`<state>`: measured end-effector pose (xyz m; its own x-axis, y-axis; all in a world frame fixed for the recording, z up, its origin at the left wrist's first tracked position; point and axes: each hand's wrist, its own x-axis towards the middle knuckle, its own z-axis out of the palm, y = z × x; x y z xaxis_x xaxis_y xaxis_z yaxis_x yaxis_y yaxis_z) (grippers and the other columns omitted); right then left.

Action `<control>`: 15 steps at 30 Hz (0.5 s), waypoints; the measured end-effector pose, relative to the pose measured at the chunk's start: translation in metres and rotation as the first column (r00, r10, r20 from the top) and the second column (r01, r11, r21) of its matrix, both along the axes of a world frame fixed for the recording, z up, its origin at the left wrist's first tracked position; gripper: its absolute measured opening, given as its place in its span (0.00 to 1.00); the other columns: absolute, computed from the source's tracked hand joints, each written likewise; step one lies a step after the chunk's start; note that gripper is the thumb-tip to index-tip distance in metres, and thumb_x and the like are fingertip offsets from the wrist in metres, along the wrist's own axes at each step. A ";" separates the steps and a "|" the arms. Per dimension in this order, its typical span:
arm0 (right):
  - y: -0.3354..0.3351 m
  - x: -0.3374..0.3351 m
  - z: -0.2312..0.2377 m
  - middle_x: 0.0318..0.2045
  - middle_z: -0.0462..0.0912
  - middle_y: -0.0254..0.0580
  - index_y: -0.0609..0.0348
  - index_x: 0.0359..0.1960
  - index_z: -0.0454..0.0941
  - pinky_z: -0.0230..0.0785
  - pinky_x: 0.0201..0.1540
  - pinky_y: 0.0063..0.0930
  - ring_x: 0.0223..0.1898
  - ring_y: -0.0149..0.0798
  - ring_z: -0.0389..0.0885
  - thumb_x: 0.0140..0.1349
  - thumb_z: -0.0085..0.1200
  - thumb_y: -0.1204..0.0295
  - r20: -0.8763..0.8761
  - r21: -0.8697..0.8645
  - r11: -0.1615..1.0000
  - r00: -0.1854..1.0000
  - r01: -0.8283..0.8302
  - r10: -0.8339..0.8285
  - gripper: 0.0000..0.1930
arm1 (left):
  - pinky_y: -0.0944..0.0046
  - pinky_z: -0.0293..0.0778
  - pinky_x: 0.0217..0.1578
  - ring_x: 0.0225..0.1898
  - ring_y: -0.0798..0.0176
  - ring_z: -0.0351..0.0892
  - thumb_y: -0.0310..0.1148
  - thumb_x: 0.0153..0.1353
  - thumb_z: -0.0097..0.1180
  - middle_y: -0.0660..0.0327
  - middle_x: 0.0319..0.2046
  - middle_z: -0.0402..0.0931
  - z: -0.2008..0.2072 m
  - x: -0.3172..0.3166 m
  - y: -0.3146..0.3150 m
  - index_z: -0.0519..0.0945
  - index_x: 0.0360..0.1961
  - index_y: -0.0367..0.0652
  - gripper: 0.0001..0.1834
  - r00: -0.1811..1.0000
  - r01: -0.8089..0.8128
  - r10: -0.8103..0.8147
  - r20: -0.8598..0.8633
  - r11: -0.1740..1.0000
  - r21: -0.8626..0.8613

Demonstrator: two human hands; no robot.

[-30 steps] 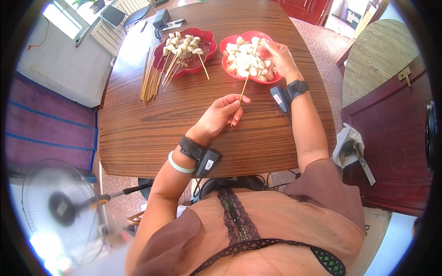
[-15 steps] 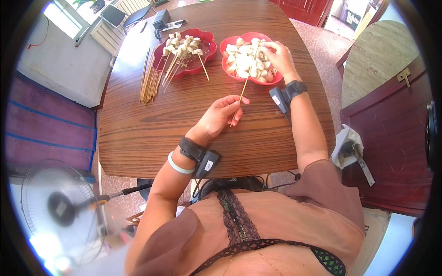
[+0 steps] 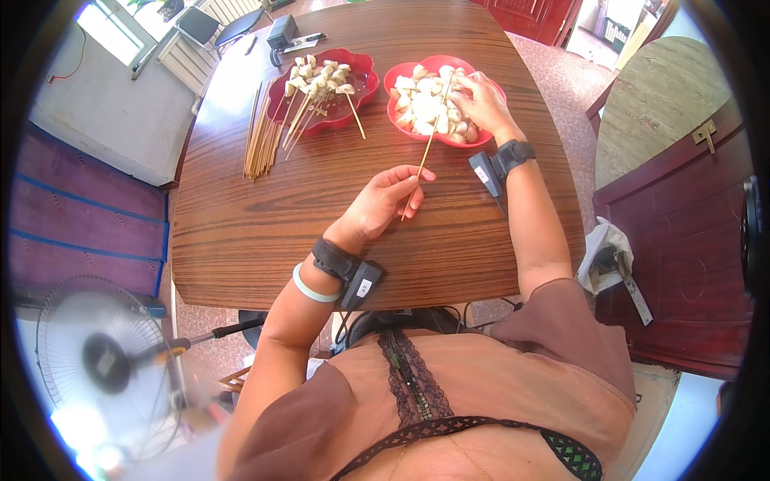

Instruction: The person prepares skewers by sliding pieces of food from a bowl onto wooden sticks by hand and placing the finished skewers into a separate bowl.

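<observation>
My left hand pinches a thin bamboo skewer near its lower end, above the table. The skewer slants up and away, its far end over a red scalloped bowl of white cut chunks. My right hand is at that bowl's right side, thumb and fingers bent round a white chunk, which they partly hide. To the left, a second red bowl bears several skewers threaded with white chunks, their sticks resting over its near rim.
Loose bamboo skewers lie in a bundle left of the second bowl. A dark box and a knife-like tool are at the table's far left. A fan stands at lower left, a dark red door at right.
My right hand has shifted slightly down and right, from beside the skewer's far end onto the chunks. The left hand and its skewer have hardly moved.
</observation>
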<state>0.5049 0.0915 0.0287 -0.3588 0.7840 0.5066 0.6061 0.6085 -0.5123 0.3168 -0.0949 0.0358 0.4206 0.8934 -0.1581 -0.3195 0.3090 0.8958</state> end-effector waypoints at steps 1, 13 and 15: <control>0.000 0.000 0.000 0.38 0.73 0.48 0.54 0.39 0.76 0.66 0.43 0.34 0.41 0.47 0.74 0.50 0.55 0.67 -0.026 -0.015 1.000 1.000 -0.005 0.005 0.14 | 0.79 0.55 0.18 0.17 0.77 0.58 0.32 0.64 0.37 0.69 0.16 0.64 -0.001 0.000 0.000 0.69 0.44 0.38 0.12 1.000 -0.002 0.002 0.007 1.000 0.000; 0.004 0.003 -0.004 0.32 0.76 0.47 0.55 0.35 0.75 0.68 0.36 0.33 0.34 0.45 0.77 0.49 0.56 0.67 -0.110 -0.042 0.999 0.994 -0.022 0.017 0.12 | 0.80 0.56 0.19 0.17 0.77 0.58 0.32 0.64 0.38 0.69 0.17 0.64 0.001 0.000 0.000 0.70 0.44 0.38 0.12 1.000 -0.004 0.004 -0.005 1.000 -0.007; 0.002 0.003 0.000 0.31 0.77 0.46 0.56 0.35 0.75 0.68 0.36 0.33 0.34 0.44 0.77 0.48 0.56 0.67 -0.102 -0.077 0.997 0.995 -0.019 0.011 0.12 | 0.80 0.55 0.19 0.17 0.78 0.58 0.32 0.64 0.38 0.69 0.17 0.64 0.001 -0.001 0.000 0.69 0.44 0.38 0.12 1.000 -0.001 0.001 -0.006 1.000 -0.007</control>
<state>0.5079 0.0933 0.0290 -0.3202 0.8176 0.4785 0.5397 0.5726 -0.6172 0.3161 -0.0949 0.0365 0.4184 0.8928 -0.1668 -0.3147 0.3148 0.8955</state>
